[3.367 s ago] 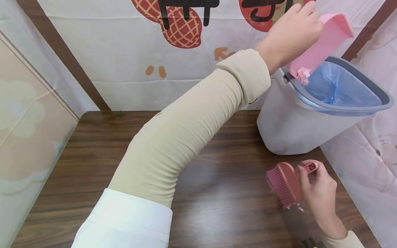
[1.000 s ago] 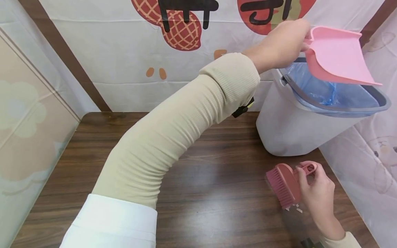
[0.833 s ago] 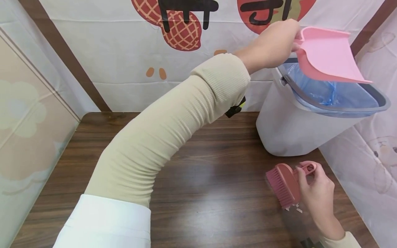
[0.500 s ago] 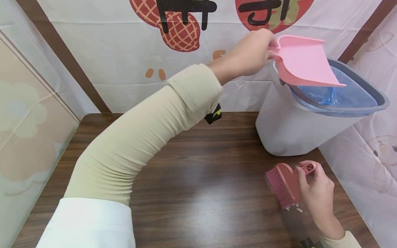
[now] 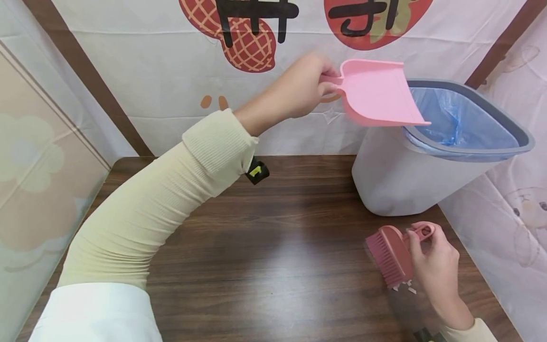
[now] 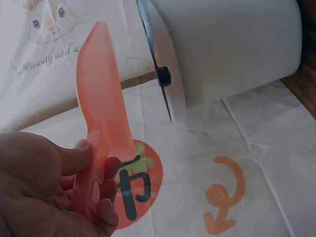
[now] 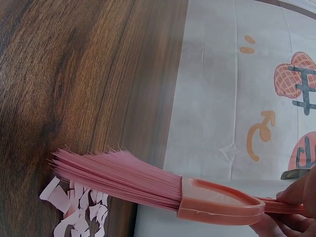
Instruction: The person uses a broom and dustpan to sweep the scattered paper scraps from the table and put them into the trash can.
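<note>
My left hand [image 5: 305, 88] grips the handle of a pink dustpan [image 5: 376, 92], raised beside the trash bin. The pan's front lip overlaps the bin's near-left rim in the head view, and its visible surface is bare. In the left wrist view the dustpan [image 6: 101, 89] appears edge-on, with thumb and fingers wrapped round its handle. Lower right, my right hand [image 5: 438, 266] pinches the handle of a small pink hand brush [image 5: 395, 254]. Its bristles [image 7: 118, 173] are at the tabletop, and pink paper scraps [image 7: 79, 210] lie beside them in the right wrist view.
A light grey trash bin [image 5: 397, 175] with a blue liner [image 5: 474, 118] stands at the table's back right. Printed cloth [image 5: 171, 71] hangs behind and along both sides of the dark wooden table [image 5: 256, 266].
The left hand tipped scraps from the dustpan at the bin, levelled the pan, then drew it left and slightly down, off the bin's opening. The right hand and brush have stayed nearly still.
</note>
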Demonstrator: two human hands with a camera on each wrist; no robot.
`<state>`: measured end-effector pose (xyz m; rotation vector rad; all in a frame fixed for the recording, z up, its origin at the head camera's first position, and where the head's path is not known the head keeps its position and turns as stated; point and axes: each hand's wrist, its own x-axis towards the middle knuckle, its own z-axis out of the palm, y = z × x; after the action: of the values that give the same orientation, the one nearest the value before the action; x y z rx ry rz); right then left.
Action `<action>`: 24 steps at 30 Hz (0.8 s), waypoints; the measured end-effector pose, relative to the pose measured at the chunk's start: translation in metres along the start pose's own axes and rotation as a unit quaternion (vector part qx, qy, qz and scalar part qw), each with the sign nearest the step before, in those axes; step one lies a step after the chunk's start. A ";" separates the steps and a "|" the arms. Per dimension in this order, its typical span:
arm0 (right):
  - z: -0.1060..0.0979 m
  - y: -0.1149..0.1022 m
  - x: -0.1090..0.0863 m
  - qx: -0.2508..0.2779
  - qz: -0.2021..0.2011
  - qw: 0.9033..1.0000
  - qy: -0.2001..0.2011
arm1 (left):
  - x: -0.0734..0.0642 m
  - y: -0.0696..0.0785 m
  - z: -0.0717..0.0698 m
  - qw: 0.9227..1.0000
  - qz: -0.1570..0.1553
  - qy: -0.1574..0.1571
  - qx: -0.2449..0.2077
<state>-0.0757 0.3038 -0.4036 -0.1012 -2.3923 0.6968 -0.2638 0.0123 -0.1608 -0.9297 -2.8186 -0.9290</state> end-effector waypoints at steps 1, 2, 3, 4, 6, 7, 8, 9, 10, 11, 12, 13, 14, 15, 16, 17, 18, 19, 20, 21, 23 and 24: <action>0.000 0.000 0.000 0.002 0.000 1.000 0.001 | -0.003 -0.003 0.001 1.000 0.000 -0.002 -0.004; 0.001 0.000 0.000 0.003 0.000 1.000 0.001 | -0.007 -0.006 0.002 1.000 -0.002 -0.005 -0.006; 0.001 0.001 0.000 0.003 0.000 1.000 0.001 | -0.010 -0.009 0.003 1.000 -0.001 -0.006 -0.008; 0.001 0.001 0.000 0.004 0.001 1.000 0.001 | -0.014 -0.012 0.004 1.000 -0.001 -0.007 -0.011; 0.002 0.001 0.000 0.004 0.003 1.000 0.000 | -0.022 -0.018 0.007 1.000 -0.001 -0.009 -0.016; 0.002 0.001 0.000 0.002 0.004 1.000 -0.001 | -0.026 -0.021 0.008 1.000 0.001 -0.009 -0.017; 0.002 0.002 0.000 0.000 0.006 1.000 -0.001 | -0.030 -0.023 0.009 1.000 0.001 -0.010 -0.017; 0.002 0.002 0.000 -0.002 0.007 1.000 -0.001 | -0.034 -0.025 0.010 1.000 0.004 -0.009 -0.022; 0.002 0.003 0.000 -0.003 0.008 1.000 -0.002 | -0.038 -0.027 0.011 1.000 0.005 -0.009 -0.025; 0.002 0.003 0.000 -0.003 0.009 1.000 -0.002 | -0.042 -0.029 0.011 1.000 0.006 -0.008 -0.027; 0.002 0.003 0.000 -0.004 0.009 1.000 -0.002 | -0.047 -0.031 0.012 1.000 0.007 -0.005 -0.030; 0.002 0.003 0.000 -0.004 0.009 1.000 -0.002 | -0.051 -0.033 0.013 0.999 0.008 -0.002 -0.034; 0.002 0.003 0.000 -0.004 0.009 1.000 -0.003 | -0.055 -0.035 0.013 0.999 0.009 0.000 -0.039; 0.002 0.003 0.000 -0.004 0.008 1.000 -0.003 | -0.060 -0.036 0.014 0.999 0.011 0.004 -0.040; 0.002 0.003 0.000 -0.004 0.007 1.000 -0.002 | -0.064 -0.038 0.014 0.999 0.011 0.007 -0.041; 0.002 0.004 0.000 -0.004 0.006 1.000 -0.002 | -0.069 -0.040 0.015 0.999 0.011 0.011 -0.039; 0.002 0.004 0.000 -0.004 0.005 1.000 -0.001 | -0.074 -0.041 0.015 0.999 0.009 0.013 -0.037; 0.002 0.004 0.001 -0.003 0.004 1.000 -0.001 | -0.078 -0.043 0.016 0.999 0.005 0.014 -0.034; 0.002 0.004 0.001 -0.004 0.004 1.000 0.000 | -0.083 -0.044 0.017 0.999 0.001 0.015 -0.033; 0.002 0.005 0.001 -0.002 0.003 1.000 0.001 | -0.088 -0.046 0.018 0.999 -0.002 0.014 -0.030; 0.003 0.005 0.000 0.000 0.003 1.000 0.002 | -0.097 -0.050 0.020 1.000 -0.004 0.014 -0.025; 0.003 0.006 0.000 0.000 0.003 1.000 0.002 | -0.101 -0.052 0.021 1.000 -0.003 0.013 -0.024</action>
<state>-0.0785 0.3074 -0.4085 -0.1102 -2.3892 0.6981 -0.2068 -0.0635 -0.2264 -0.9059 -2.7909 -1.0065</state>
